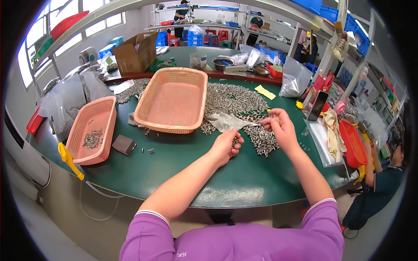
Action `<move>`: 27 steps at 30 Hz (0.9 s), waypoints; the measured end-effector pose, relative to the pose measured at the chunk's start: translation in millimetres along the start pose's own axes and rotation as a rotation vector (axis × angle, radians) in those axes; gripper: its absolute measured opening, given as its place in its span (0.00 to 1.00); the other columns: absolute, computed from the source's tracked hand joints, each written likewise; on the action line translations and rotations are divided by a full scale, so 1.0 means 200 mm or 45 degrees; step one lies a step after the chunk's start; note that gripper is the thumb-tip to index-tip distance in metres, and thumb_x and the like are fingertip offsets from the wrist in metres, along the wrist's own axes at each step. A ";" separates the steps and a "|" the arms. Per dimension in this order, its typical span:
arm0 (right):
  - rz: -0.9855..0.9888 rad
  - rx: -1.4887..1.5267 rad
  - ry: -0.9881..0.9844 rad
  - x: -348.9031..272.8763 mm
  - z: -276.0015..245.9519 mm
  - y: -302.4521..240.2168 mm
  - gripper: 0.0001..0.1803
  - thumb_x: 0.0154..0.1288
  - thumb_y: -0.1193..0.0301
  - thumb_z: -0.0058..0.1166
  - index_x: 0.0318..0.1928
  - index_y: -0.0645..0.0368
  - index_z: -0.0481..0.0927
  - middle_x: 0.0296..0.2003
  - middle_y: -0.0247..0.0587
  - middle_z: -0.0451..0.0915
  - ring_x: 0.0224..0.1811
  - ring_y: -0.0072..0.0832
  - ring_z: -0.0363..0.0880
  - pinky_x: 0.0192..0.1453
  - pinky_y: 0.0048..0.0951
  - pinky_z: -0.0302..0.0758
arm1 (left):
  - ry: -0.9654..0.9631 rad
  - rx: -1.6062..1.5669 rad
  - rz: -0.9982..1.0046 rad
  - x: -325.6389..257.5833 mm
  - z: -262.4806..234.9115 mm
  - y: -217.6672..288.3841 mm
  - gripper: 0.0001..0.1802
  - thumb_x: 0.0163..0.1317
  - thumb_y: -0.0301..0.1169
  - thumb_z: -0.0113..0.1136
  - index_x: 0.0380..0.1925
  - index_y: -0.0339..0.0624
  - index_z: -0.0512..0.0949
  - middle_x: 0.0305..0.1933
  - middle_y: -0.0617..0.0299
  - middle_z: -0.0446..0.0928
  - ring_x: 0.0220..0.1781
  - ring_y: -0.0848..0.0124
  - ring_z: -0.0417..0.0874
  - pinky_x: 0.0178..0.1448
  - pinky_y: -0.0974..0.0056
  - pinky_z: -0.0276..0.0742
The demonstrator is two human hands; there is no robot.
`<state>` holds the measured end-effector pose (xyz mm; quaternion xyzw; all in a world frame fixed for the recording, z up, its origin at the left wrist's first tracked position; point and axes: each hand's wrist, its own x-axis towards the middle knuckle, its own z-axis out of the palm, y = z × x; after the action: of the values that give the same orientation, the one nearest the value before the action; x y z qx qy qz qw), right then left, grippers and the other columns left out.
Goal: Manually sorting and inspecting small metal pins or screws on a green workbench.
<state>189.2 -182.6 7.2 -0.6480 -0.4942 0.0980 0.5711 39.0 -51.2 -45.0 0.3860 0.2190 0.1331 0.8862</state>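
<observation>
My left hand (226, 147) is curled closed, with a few small metal parts (235, 142) showing between its fingers. Beside a pile of small metal cylinders (262, 141), my right hand (281, 129) has thumb and fingertips pinched together; whatever they hold is too small to make out. Between the hands and a larger heap of metal parts (237, 99) lie a pale grey cloth (224, 122) and a leopard-patterned strip (252, 117). A large pink plastic basket (170, 128) stands tilted left of the heap.
A smaller pink basket (112, 130) with some metal parts sits left, near a dark grey block (123, 145) and a yellow air gun (67, 158). To the right are a phone (318, 105), a red tray (352, 143) and a co-worker (383, 187). A cardboard box (135, 54) stands behind.
</observation>
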 end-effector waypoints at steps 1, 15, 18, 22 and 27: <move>0.058 0.101 -0.033 0.03 -0.01 -0.04 0.09 0.65 0.76 0.35 0.45 0.60 0.64 0.38 0.43 0.79 0.34 0.19 0.73 0.41 0.21 0.72 | 0.006 -0.032 -0.015 0.01 0.00 0.00 0.11 0.66 0.38 0.43 0.33 0.42 0.66 0.28 0.63 0.68 0.22 0.77 0.62 0.21 0.76 0.57; -0.236 -0.549 -0.444 -0.07 -0.10 0.05 0.05 0.49 0.74 0.55 0.30 0.57 0.77 0.25 0.32 0.75 0.28 0.22 0.73 0.33 0.24 0.71 | -0.105 -0.111 -0.001 0.06 -0.06 0.06 0.11 0.58 0.27 0.49 0.41 0.37 0.69 0.31 0.62 0.69 0.23 0.78 0.62 0.18 0.77 0.53; -0.256 -0.732 -0.595 -0.11 -0.08 0.04 0.06 0.47 0.73 0.56 0.30 0.55 0.78 0.27 0.34 0.74 0.31 0.28 0.75 0.36 0.29 0.73 | -0.124 -0.059 -0.005 0.03 -0.03 0.03 0.10 0.62 0.31 0.50 0.40 0.39 0.69 0.30 0.66 0.68 0.22 0.81 0.61 0.17 0.78 0.51; -0.315 -0.889 -0.628 -0.14 -0.06 0.05 0.05 0.49 0.71 0.56 0.30 0.54 0.77 0.28 0.34 0.73 0.36 0.31 0.75 0.38 0.31 0.73 | -0.136 0.057 -0.021 -0.01 0.02 0.01 0.10 0.63 0.32 0.49 0.41 0.39 0.69 0.31 0.66 0.68 0.23 0.81 0.61 0.19 0.79 0.52; -0.332 -0.803 -0.527 -0.14 -0.05 0.05 0.05 0.51 0.71 0.56 0.30 0.54 0.77 0.30 0.34 0.74 0.36 0.32 0.75 0.39 0.32 0.72 | -0.233 0.251 -0.004 -0.02 0.03 -0.01 0.09 0.62 0.29 0.50 0.41 0.40 0.69 0.32 0.65 0.68 0.23 0.82 0.62 0.19 0.79 0.53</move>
<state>187.0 -208.4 -9.7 -0.6899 -0.6829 -0.0033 0.2402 39.1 -57.2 -41.1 0.4813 0.1497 0.0740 0.8605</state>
